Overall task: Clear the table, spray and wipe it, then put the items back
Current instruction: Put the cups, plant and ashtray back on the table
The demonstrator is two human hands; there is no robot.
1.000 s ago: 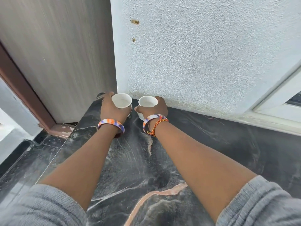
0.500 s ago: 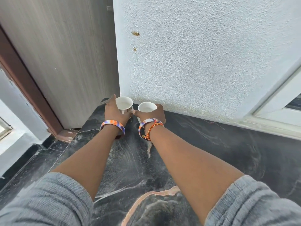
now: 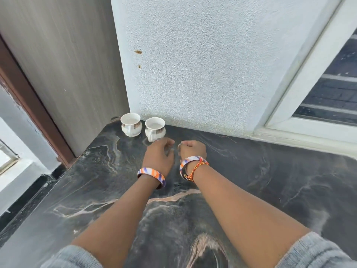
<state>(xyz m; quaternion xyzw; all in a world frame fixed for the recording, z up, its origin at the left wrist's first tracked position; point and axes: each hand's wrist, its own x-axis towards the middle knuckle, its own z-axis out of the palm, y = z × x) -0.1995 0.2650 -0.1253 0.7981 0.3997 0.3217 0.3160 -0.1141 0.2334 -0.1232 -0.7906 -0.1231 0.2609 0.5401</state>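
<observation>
I see both cups (image 3: 131, 124) (image 3: 155, 129) standing on the table (image 3: 251, 180) by the wall, left hand (image 3: 158, 155) and right hand (image 3: 191, 149) loosely curled, holding nothing; put-back looks nearly done.

Both forearms reach forward toward 12 o'clock, nearly parallel, grey sleeves pushed up near the elbows. The left hand (image 3: 158, 154) and right hand (image 3: 191, 149) are side by side, backs up, fingers loosely curled, holding nothing. Each wrist wears a bangle.
</observation>
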